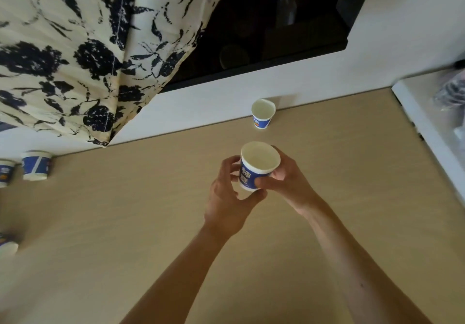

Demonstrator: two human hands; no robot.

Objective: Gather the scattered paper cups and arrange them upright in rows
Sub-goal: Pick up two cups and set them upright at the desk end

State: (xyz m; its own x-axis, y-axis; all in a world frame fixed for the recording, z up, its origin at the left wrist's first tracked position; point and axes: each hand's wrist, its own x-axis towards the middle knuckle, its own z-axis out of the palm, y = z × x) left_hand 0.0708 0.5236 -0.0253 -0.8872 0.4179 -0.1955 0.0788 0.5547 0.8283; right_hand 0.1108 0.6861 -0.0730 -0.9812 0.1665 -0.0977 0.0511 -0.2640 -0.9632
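Both hands hold one blue-and-white paper cup upright above the middle of the tan table. My left hand wraps its left side and base, my right hand pinches its right side. A second cup stands upright at the table's far edge, beyond the held one. At the far left a cup sits upside down by the wall, with another cup beside it, cut off by the frame. One more cup lies at the left edge, blurred.
A floral cream-and-navy curtain hangs over the far left. A white wall ledge runs along the table's far edge under a dark opening. A white shelf with a dark bundle stands at the right.
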